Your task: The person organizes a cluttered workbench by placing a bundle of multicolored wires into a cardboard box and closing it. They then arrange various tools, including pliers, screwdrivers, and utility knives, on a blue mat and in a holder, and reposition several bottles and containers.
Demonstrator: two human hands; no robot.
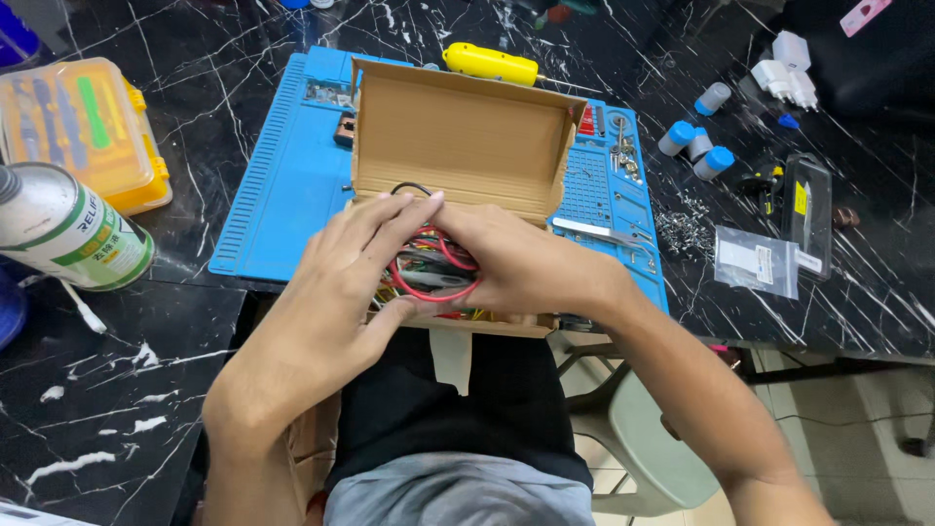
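Observation:
An open brown cardboard box (463, 136) rests on a blue work mat (287, 185) at the edge of a black marble table. Its lid stands upright at the back. Inside lies a tangle of red, green and yellow wires (433, 273). My left hand (341, 292) and my right hand (511, 268) meet over the box, fingertips touching at the top, cupped around the wire bundle. A red wire loops between the two palms. The rest of the box's contents is hidden under my hands.
A yellow screwdriver (490, 64) lies behind the box. At left stand a white and green can (68, 229) and a yellow parts case (83, 127). At right are blue-capped vials (696, 146), loose screws (682, 219), a small plastic bag (758, 259), white chargers (787, 78).

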